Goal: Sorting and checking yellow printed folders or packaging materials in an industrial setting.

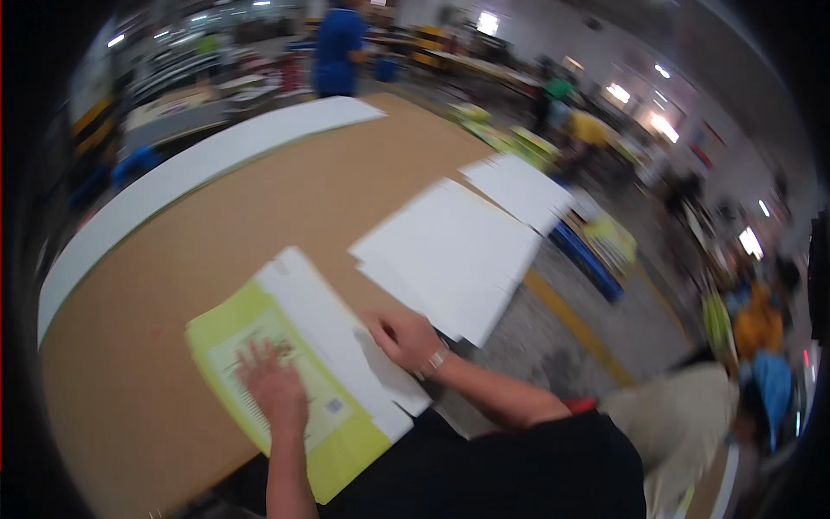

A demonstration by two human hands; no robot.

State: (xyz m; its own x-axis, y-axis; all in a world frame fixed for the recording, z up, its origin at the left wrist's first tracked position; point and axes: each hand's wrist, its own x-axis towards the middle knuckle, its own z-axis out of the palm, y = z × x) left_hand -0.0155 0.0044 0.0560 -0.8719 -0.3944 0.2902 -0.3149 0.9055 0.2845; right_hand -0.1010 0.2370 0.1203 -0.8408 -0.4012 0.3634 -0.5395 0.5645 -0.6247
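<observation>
In front of me on the brown table lies a yellow-green printed cardboard sheet point(350, 450), with a white strip point(324, 324) along its right side. My left hand point(272, 385) rests flat on the printed face, its fingers spread. Over the right edge of the white strip, my right hand point(405, 339) has its fingers curled; whether they grip anything is hidden. A watch with a metal band sits on my right wrist. Just beyond my right hand is a stack of white cardboard sheets point(454, 255) with slots cut along the edge.
The brown tabletop point(173, 251) carries a long white cardboard strip point(207, 160) along its far left edge. More white sheets point(519, 190) lie at the far right corner. A person in blue point(339, 52) stands beyond the table; other people are at the right, past a yellow floor line point(579, 329).
</observation>
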